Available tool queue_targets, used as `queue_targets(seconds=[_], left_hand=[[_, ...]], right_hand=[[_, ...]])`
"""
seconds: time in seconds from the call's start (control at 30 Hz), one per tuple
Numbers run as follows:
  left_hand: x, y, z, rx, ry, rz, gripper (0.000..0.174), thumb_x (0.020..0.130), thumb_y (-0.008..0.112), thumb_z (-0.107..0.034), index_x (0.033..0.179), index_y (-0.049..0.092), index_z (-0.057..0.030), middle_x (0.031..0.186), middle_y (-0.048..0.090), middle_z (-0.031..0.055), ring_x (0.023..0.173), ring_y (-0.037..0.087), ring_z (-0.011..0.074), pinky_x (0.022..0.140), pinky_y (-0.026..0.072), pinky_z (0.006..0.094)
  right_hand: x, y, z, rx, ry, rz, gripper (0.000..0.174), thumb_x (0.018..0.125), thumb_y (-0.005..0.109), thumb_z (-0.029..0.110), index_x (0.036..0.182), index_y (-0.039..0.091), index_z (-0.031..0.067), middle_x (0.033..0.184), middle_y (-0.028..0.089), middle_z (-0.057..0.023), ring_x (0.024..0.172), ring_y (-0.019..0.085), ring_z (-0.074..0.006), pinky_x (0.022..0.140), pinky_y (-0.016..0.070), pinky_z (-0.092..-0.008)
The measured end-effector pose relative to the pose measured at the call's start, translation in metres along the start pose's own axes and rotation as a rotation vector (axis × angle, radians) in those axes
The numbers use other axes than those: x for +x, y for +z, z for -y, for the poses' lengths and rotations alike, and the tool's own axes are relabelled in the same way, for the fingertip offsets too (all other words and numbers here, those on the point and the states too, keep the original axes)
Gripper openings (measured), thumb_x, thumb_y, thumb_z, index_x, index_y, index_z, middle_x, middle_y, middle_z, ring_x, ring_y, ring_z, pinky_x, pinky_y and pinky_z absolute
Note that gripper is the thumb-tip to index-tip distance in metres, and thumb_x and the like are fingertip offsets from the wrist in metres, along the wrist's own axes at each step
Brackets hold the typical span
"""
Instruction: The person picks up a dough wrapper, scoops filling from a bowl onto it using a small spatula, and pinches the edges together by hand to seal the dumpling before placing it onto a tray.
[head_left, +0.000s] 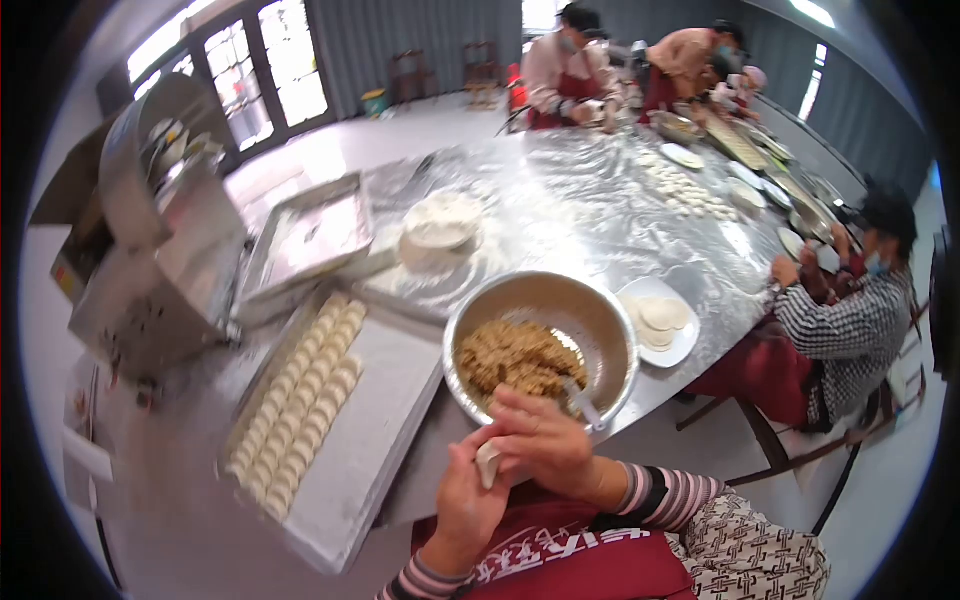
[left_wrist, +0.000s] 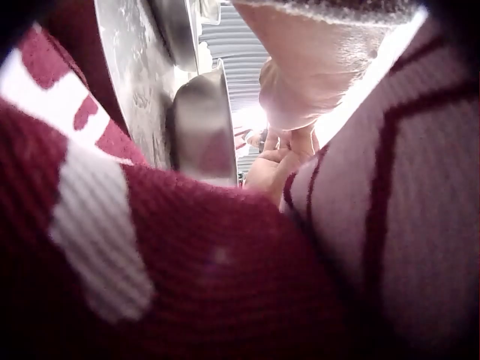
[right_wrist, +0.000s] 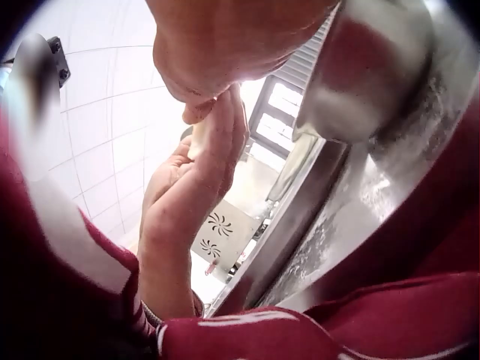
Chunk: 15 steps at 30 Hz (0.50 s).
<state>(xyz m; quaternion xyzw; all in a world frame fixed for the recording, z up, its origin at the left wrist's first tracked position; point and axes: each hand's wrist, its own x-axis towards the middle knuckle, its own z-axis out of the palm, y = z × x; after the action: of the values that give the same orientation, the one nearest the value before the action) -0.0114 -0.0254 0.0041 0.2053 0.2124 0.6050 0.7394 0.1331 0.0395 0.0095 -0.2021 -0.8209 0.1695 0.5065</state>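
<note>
Over the table's near edge, my two hands meet around a small pale dumpling (head_left: 487, 465). My left hand (head_left: 470, 505) holds it between thumb and fingers. From the other side my right hand (head_left: 545, 442) reaches across, its fingers over the left fingers and its thumb at the dumpling's edge. The right wrist view shows part of the dumpling (right_wrist: 199, 142) between the hands; the left wrist view hides it. Just beyond the hands stands a steel bowl (head_left: 625, 385) of brown filling (head_left: 520, 355), with a spoon (head_left: 583, 405) leaning inside.
Left of the bowl lies a tray (head_left: 375, 430) with rows of dumplings (head_left: 300, 400). A plate (head_left: 685, 340) of round wrappers (head_left: 660, 318) sits right of the bowl. Farther back are a flour heap (head_left: 443, 220), an empty metal tray (head_left: 310, 235) and a steel machine (head_left: 160, 230). Several people work around the table.
</note>
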Motion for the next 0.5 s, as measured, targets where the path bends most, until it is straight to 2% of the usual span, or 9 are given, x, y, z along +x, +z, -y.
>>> queue_targets(seconds=[0.03,0.07,0.1,0.17,0.2,0.3,0.37,0.43,0.5], left_hand=[[-0.002,-0.001,-0.003,-0.026,-0.006,-0.03,0.064,0.099,0.032,-0.053,0.132,0.04,0.0015,0.125,0.053,0.0121,0.114,0.052,0.0214,0.101,0.0415,0.0362],[-0.002,-0.001,-0.005,-0.053,-0.01,-0.069,0.066,0.098,0.032,-0.055,0.132,0.04,0.0014,0.126,0.052,0.0122,0.114,0.052,0.0218,0.101,0.0416,0.0367],[0.0,0.001,-0.006,-0.041,-0.022,-0.043,0.066,0.098,0.032,-0.055,0.132,0.04,0.0014,0.126,0.052,0.0122,0.114,0.052,0.0218,0.101,0.0416,0.0367],[0.002,0.004,-0.007,-0.032,-0.037,-0.016,0.071,0.096,0.032,-0.06,0.132,0.039,0.0018,0.127,0.05,0.0131,0.117,0.051,0.0229,0.102,0.0411,0.0369],[0.004,0.0,-0.008,-0.004,-0.077,0.021,0.078,0.094,0.035,-0.063,0.134,0.035,0.0031,0.13,0.048,0.0142,0.121,0.049,0.0247,0.104,0.0399,0.0382],[0.003,0.0,-0.003,0.024,-0.114,0.042,0.081,0.093,0.036,-0.064,0.137,0.031,0.0035,0.132,0.046,0.0147,0.125,0.047,0.0261,0.105,0.0391,0.0389],[0.005,0.001,-0.002,0.01,-0.146,0.097,0.083,0.092,0.037,-0.065,0.139,0.029,0.0036,0.133,0.046,0.0155,0.125,0.047,0.0263,0.105,0.0391,0.0394],[0.003,0.009,-0.008,0.081,-0.195,0.127,0.084,0.091,0.037,-0.066,0.139,0.029,0.0031,0.135,0.045,0.0158,0.127,0.045,0.0269,0.107,0.0374,0.0414],[0.003,0.008,-0.006,0.065,-0.226,0.116,0.079,0.094,0.036,-0.062,0.139,0.031,0.0019,0.138,0.043,0.0154,0.128,0.044,0.0284,0.109,0.0346,0.0449]], right_hand=[[0.007,-0.004,0.012,-0.097,-0.02,0.042,0.033,0.077,0.073,0.017,0.106,0.067,0.004,0.119,0.064,-0.0162,0.118,0.056,-0.0344,0.096,0.0437,-0.0416],[0.01,-0.009,0.017,-0.221,-0.066,0.164,0.041,0.079,0.069,0.023,0.117,0.062,0.0062,0.121,0.062,-0.0149,0.115,0.058,-0.031,0.093,0.0447,-0.04],[0.014,-0.012,0.019,-0.325,-0.167,0.254,0.043,0.081,0.064,0.023,0.12,0.059,0.0057,0.121,0.062,-0.0136,0.114,0.059,-0.0284,0.092,0.0456,-0.0395],[0.014,-0.017,0.019,-0.431,-0.268,0.359,0.04,0.082,0.059,0.021,0.118,0.059,0.0038,0.118,0.062,-0.0126,0.111,0.059,-0.0266,0.09,0.0466,-0.0386],[0.014,-0.018,0.02,-0.447,-0.265,0.345,0.04,0.082,0.059,0.021,0.118,0.059,0.0038,0.118,0.062,-0.0126,0.111,0.059,-0.0266,0.09,0.0466,-0.0386],[0.012,-0.025,0.024,-0.415,-0.25,0.381,0.038,0.08,0.056,0.016,0.115,0.059,0.0027,0.109,0.062,-0.0133,0.103,0.06,-0.0264,0.088,0.0459,-0.0361],[0.014,-0.031,0.026,-0.353,-0.206,0.505,0.032,0.08,0.055,0.016,0.108,0.059,0.0022,0.104,0.062,-0.0122,0.099,0.06,-0.0251,0.084,0.0466,-0.0349],[0.016,-0.036,0.024,-0.287,-0.214,0.466,0.028,0.08,0.056,0.016,0.104,0.059,0.0032,0.103,0.061,-0.0119,0.095,0.061,-0.0252,0.079,0.0486,-0.0361],[0.018,-0.038,0.02,-0.118,-0.074,0.357,0.028,0.077,0.061,0.012,0.104,0.062,0.0034,0.1,0.062,-0.0127,0.09,0.063,-0.0269,0.076,0.0504,-0.0368]])
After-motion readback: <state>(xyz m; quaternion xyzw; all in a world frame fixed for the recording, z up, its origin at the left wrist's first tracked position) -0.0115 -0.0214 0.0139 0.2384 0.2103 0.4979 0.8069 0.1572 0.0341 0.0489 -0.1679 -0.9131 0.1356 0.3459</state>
